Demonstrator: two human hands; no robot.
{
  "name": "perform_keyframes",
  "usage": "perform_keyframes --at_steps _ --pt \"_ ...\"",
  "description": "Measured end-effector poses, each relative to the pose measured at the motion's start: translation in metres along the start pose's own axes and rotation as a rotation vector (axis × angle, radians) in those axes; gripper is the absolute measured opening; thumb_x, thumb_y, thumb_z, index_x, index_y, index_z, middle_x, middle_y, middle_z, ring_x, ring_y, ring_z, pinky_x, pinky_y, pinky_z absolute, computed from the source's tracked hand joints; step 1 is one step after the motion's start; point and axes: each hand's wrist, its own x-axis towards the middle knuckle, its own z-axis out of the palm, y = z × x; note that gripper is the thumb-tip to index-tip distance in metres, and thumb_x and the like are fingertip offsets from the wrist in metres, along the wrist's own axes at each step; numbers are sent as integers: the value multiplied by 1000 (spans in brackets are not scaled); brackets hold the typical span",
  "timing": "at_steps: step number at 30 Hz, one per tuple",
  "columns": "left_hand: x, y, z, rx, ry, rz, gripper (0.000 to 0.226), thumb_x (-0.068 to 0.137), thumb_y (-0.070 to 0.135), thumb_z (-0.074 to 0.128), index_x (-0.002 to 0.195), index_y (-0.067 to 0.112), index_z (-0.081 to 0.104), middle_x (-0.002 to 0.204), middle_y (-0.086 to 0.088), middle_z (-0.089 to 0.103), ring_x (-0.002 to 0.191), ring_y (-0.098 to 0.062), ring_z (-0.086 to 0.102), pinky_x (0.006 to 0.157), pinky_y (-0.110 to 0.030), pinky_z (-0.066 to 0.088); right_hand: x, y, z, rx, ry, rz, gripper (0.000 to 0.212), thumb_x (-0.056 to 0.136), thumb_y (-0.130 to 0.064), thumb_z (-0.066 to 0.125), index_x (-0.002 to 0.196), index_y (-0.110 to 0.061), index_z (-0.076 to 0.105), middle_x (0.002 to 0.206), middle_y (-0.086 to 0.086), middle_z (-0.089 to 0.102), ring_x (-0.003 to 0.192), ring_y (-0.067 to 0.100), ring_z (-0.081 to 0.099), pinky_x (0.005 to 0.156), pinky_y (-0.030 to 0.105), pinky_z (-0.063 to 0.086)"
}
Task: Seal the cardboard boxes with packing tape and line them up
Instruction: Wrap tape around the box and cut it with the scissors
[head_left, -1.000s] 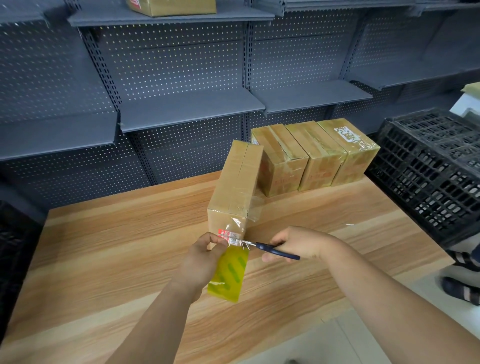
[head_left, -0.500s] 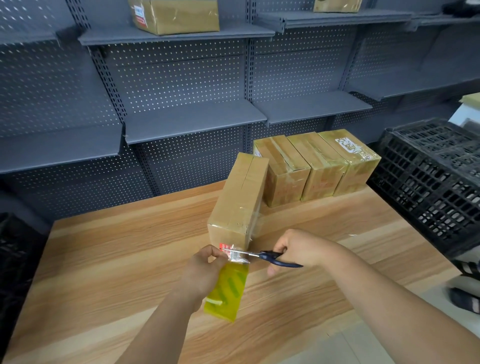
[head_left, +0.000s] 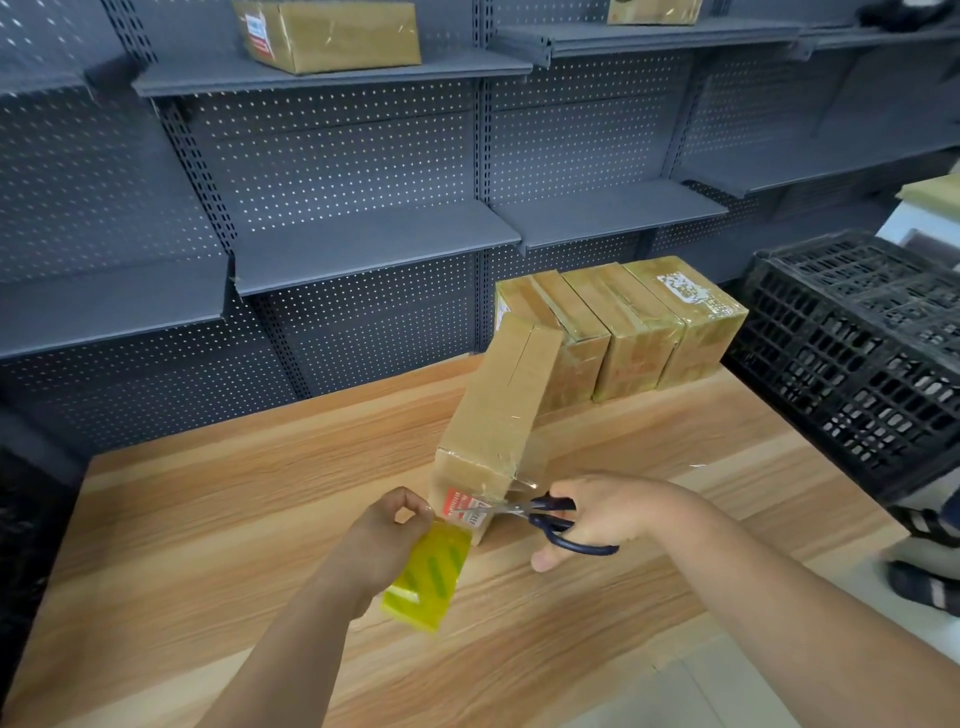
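Reaching in from the right, the scissors (head_left: 540, 512) have slid their blades further onto the clear tape strip stretched between the box (head_left: 498, 415) and the yellow tape roll (head_left: 426, 571). The right hand (head_left: 608, 512) grips the handles, and the left hand (head_left: 379, 540) holds the roll with the strip taut, near the middle of the desk (head_left: 208, 519). The cut looks imminent. After that, this box can likely join the three sealed boxes (head_left: 639, 322) lined up at the far right.

My worktop (head_left: 208, 519) is matt wood grain; cardboard box (head_left: 498, 410) under glossy tape; scissors (head_left: 545, 514): steel blades, plastic handles.
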Motion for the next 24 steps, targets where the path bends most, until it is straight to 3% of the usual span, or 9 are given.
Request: perform_keyframes --at_steps 5,8,13,19,24 --pt "5 0 4 14 -32 19 16 96 36 54 85 26 60 80 -4 60 70 -18 48 65 -31 35 4 -5 -3 -34 5 -11 54 61 -78 71 87 -35 52 98 -13 54 89 10 55 74 29 46" --pt "6 0 8 16 -55 38 17 98 35 52 87 24 60 77 2 57 69 -16 45 63 -30 33 6 -9 -10 -99 18 -12 68 57 -83 68 103 -34 59 108 -12 56 99 15 56 80 31 47" --pt "12 0 13 -31 -40 44 20 96 43 56 79 35 62 98 11 69 82 -15 54 68 -29 38 9 -14 -22 -188 -14 -4 63 63 -81 68 98 -29 61 105 -7 60 97 19 56 82 33 36" --pt "17 11 16 -18 -34 45 20 99 37 53 91 20 60 90 1 64 74 -15 44 63 -27 33 19 -11 -22 -228 -1 23 69 54 -87 66 98 -34 61 104 -11 60 99 20 55 84 34 43" --pt "22 7 14 13 -58 30 17 98 38 54 86 27 60 84 -3 64 71 -17 46 64 -30 33 19 -2 -20 -216 -13 24 67 55 -85 67 99 -36 56 109 -13 56 103 18 52 88 33 36"
